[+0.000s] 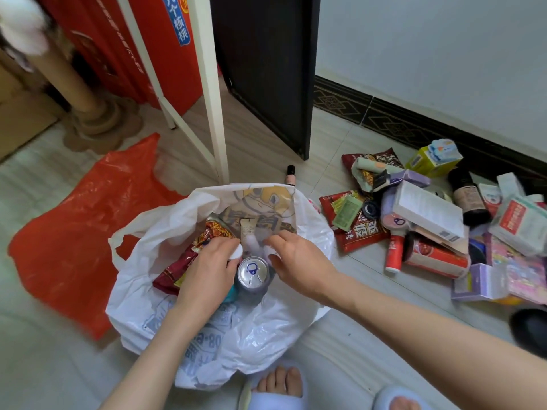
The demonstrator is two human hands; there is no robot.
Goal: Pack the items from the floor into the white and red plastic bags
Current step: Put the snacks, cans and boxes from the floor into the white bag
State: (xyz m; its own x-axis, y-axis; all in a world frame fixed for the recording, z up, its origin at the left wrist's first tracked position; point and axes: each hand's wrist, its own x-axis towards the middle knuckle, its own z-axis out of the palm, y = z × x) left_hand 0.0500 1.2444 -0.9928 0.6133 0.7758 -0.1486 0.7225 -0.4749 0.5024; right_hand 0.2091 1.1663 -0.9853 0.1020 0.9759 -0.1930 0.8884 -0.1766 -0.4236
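Both hands were down inside the white bag [266, 329], one on each side of an upright can [253, 273]. The left hand [207, 270] had its fingers curled, a small white object pinched at the fingertips just above the can's lid; whether the fingers also touched the can could not be told. The right hand [299, 261] hovered with fingers loosely bent, tips near a pale tube [247, 232]; whether it held anything could not be told. Under the left fingers lay a red snack packet [180, 267].

Beyond the left hand, the red bag [74, 226] lay flat on the floor, touching the white bag. Out past the right hand, well apart from the fingers, sat the pile [429, 220] of unpacked boxes, packets and bottles. A small bottle [290, 174] stood alone beyond the white bag's far rim.
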